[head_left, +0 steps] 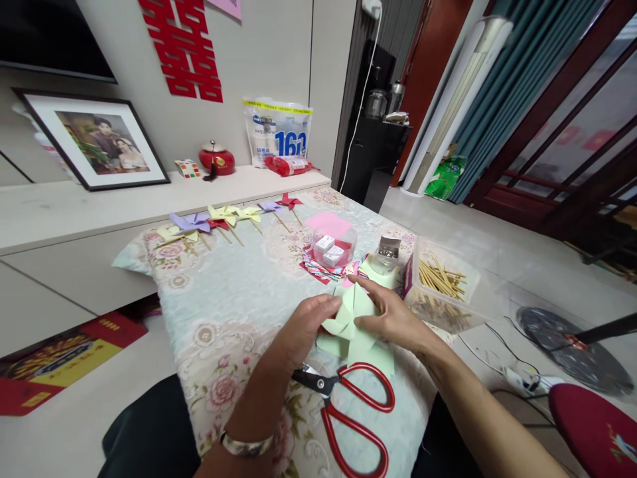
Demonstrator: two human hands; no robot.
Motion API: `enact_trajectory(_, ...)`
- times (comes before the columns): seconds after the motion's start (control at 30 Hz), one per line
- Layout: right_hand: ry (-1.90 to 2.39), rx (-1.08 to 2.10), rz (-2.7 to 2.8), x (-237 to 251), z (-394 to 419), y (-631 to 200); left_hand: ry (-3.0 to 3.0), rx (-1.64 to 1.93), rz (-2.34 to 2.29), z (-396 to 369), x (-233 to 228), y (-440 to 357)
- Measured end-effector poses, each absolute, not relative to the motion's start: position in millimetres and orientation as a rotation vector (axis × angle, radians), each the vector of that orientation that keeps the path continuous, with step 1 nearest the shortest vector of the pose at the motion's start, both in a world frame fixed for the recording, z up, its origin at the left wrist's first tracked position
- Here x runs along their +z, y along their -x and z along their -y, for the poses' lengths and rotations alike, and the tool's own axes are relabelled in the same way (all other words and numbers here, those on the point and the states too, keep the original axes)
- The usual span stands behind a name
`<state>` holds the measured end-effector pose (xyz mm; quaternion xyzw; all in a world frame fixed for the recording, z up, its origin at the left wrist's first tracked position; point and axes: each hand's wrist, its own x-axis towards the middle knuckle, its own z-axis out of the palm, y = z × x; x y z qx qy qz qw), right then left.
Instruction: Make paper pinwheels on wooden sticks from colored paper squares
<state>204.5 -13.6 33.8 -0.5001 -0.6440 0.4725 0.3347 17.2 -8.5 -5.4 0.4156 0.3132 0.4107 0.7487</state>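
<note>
**paperfan22:** Both grips are pinched shut on the same green paper (354,325) — left hand (303,328) has its fingertips on the left edge, right hand (393,317) presses down on the centre with a finger sticking out toward the far side. The paper sits low over the desk (233,292), right above the red scissors (348,405). Looks like the corners are being folded into the middle, pinwheel style.

**stickandpin:** So how far along would you say?

**paperfan22:** For this one, mid-fold I'd guess. It's cut and the flaps are coming in, but no stick on it yet, and I can't tell if anything holds the centre. For the whole batch: a row of finished pinwheels (229,219) lies along the far edge of the desk, in yellow, purple and red, all on sticks.

**stickandpin:** Supplies left?

**paperfan22:** Plenty. Clear box of sticks (440,279) just right of the hands, a pink sheet (328,224) and a stack of patterned paper (318,269) beyond them, and a small round tub (332,247) with white bits in it. So several done, one in hand, more to go by the look of it.
</note>
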Motion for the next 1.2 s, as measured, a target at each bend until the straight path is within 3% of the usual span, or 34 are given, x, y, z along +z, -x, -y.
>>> enact_trajectory(0.33, 1.139, 1.183, 1.248, 17, 11, -187, -0.808, 0.964, -0.527, 8, -6, -21)
enact_trajectory(0.63, 1.138, 0.980, 1.252, 4, 15, -170, -0.778, 1.048, -0.685, 12, -3, -31)
enact_trajectory(0.97, 1.145, 1.053, 1.233, 1, 19, -179, -0.761, 1.058, -0.742, 10, -4, -28)
enact_trajectory(1.2, 1.180, 0.669, 1.398, 15, 34, -202, -0.740, 1.077, -0.794, 9, -5, -26)
